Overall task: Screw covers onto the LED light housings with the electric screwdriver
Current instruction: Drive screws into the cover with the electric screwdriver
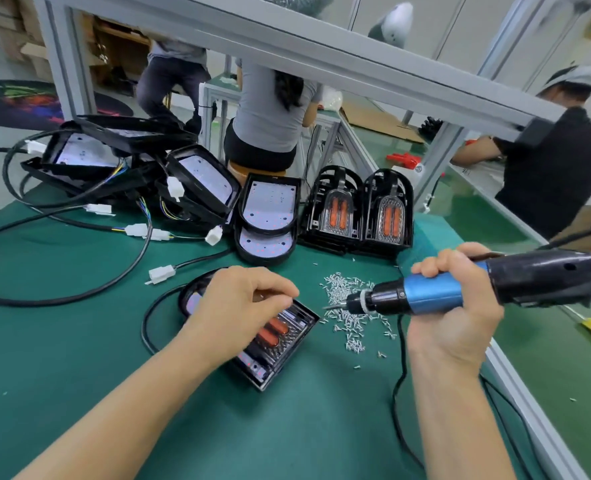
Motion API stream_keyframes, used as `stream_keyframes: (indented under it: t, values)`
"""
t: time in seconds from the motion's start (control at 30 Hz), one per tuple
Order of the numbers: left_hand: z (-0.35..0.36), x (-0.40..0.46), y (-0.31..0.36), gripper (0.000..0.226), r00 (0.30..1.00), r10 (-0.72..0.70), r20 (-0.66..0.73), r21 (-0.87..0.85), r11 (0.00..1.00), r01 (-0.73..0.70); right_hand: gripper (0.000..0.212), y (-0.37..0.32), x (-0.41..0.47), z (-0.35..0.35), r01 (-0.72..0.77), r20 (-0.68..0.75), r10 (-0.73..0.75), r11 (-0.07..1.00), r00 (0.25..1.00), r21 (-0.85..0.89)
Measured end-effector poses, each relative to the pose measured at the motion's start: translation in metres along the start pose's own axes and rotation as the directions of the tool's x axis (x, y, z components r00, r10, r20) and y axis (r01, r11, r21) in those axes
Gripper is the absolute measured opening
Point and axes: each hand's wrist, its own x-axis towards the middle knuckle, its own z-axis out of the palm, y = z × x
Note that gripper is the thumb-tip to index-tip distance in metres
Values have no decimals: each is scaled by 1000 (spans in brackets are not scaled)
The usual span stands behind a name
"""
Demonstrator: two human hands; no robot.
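Fingers of the left hand curl down and pinch the far edge of the cover sitting on the housing in the middle of the green mat, while the right hand wraps round the electric screwdriver, its tip over the loose screws. Both parts look like light, stiff plastic, the clear lens probably easy to scratch, so holding by the black rim seems wisest. No bins show; spare covers stand stacked behind, open housings beside them.

Green-matted workbench under grey aluminium frame (workers seated beyond).
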Motion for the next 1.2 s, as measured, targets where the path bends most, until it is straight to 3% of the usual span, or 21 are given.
stream_keyframes:
  t: [0.13,0.3,0.43,0.63,0.77,0.9,0.97,1.03,1.1,1.2]
  values:
    - [42,42,16,14,978,130,166,432,881,-190,20,-7,5,-19,41,-86,-45,998,995,-52]
    - [85,80,13,21,958,26,287,796,550,-253,19,-10,7,-27,87,-110,-97,992,989,-96]
    - [100,88,3,32,951,-92,295,895,377,-241,19,-12,12,-30,100,-104,-110,990,988,-98]
    - [104,91,0,31,927,-170,334,906,328,-266,19,2,11,-29,74,-98,-87,988,991,-133]
    - [99,89,2,25,943,-149,297,893,393,-220,20,6,9,-31,35,-105,-46,994,993,-105]
    - [83,84,5,20,980,6,198,782,603,-161,19,0,13,-32,38,-109,-48,995,993,-93]
    - [70,76,7,16,992,44,122,608,786,-110,19,-4,15,-32,31,-126,-40,997,991,-67]
    - [56,61,8,17,996,21,84,317,947,-46,19,-9,15,-29,10,-121,-11,1000,993,-6]
    - [42,41,6,18,997,-19,73,41,999,17,20,-14,14,-25,-12,-106,20,997,994,75]
    - [25,14,2,12,988,-139,64,-202,968,149,17,-21,10,-16,-45,-71,57,985,996,169]
